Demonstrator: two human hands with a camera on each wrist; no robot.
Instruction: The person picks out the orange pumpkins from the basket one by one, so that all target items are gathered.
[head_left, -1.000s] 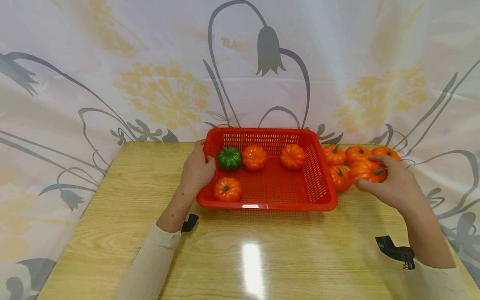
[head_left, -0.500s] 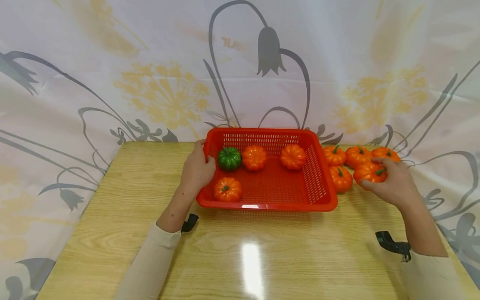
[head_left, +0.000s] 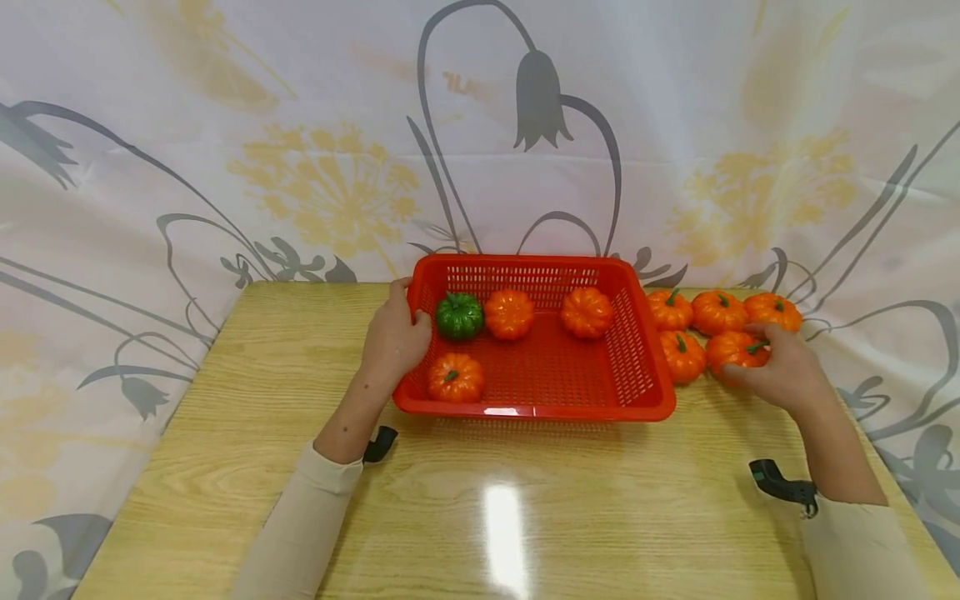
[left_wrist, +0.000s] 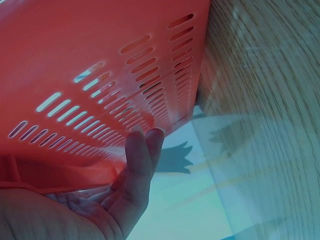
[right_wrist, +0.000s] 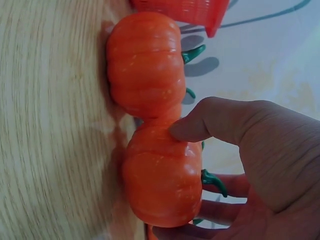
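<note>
My left hand point(head_left: 396, 340) grips the left rim of a red plastic basket point(head_left: 525, 412), its thumb over the edge; in the left wrist view, fingers point(left_wrist: 137, 160) lie along the slotted outer wall. Inside the basket are a green pumpkin point(head_left: 459, 317) and three orange ones. To the basket's right, my right hand point(head_left: 787, 367) holds a small orange pumpkin point(head_left: 735, 352) with a green stem. The right wrist view shows the thumb on this pumpkin point(right_wrist: 162, 175) and the other fingers at its far side, partly hidden. It sits beside another orange pumpkin point(head_left: 682, 358).
Behind the held pumpkin, a row of orange pumpkins point(head_left: 718, 312) stands along the back of the wooden table point(head_left: 585, 500). A flower-printed cloth point(head_left: 330, 125) hangs directly behind the table. Black wrist mounts point(head_left: 783, 483) stick out from both forearms.
My right hand has lowered the orange pumpkin to the table in the front row, beside its neighbour. The left hand and the basket have stayed in place.
</note>
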